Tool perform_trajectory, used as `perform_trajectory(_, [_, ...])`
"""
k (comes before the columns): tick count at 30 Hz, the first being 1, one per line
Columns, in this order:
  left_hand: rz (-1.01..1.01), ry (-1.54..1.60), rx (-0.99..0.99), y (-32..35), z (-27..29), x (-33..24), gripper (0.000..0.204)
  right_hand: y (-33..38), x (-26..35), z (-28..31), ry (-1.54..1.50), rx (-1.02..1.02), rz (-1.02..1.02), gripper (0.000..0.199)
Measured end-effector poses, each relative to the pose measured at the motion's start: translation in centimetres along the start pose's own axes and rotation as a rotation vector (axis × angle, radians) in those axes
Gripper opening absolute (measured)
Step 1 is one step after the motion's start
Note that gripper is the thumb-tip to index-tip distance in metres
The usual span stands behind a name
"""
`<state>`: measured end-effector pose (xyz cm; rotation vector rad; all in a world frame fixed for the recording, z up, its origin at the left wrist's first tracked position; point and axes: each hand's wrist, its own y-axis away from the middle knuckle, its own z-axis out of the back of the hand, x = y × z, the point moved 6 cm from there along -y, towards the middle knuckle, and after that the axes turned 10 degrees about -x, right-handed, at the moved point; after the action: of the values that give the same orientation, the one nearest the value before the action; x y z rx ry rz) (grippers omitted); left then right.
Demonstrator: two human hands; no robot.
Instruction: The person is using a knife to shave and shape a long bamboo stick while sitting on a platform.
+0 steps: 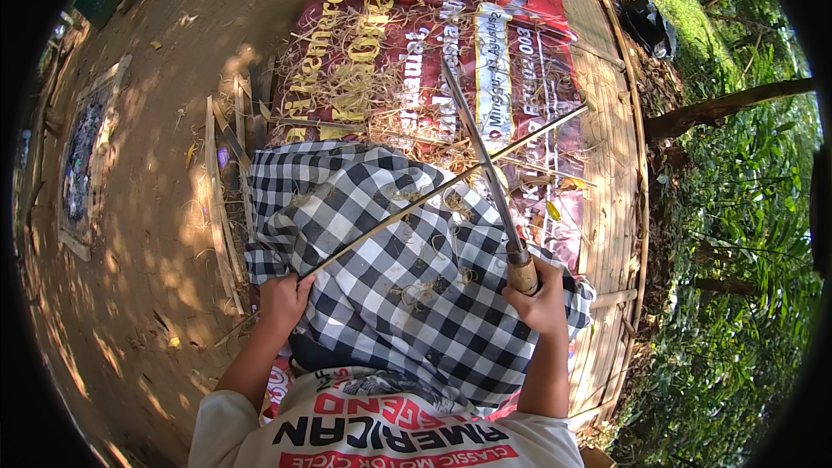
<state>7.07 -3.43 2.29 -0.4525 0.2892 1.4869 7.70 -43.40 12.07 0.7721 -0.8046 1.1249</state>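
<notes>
1. While the strip lies across the checked cloth on the lap, its long axis runs from 8 o'clock, at the left hand, up to 2 o'clock, where the far end reaches over the red banner.
2. Left hand: fingers curled shut round the strip's near end.
3. Right hand: fist closed on the wooden handle of the knife; the blade points to 11 o'clock.
4. Blade and strip cross near the strip's middle, at 12 o'clock from the lap; contact looks likely, not certain.
5. The crossing lies nearer the right hand than the left.
6. Shavings litter banner and cloth; a slatted platform lies under both.
</notes>
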Motion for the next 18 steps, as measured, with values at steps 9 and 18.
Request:
perform_trajectory(9, [-0.03,0.157,0.037,-0.3,-1.0,2.0,0.052,1.5,-4.3,-5.8,-1.123,0.32,-0.502,0.025])
perform_trajectory(18, [0.049,0.363,0.279,-2.1,-1.1,2.8,0.06,4.4,-4.8,-9.3,-0.914,0.466,-0.503,0.028])
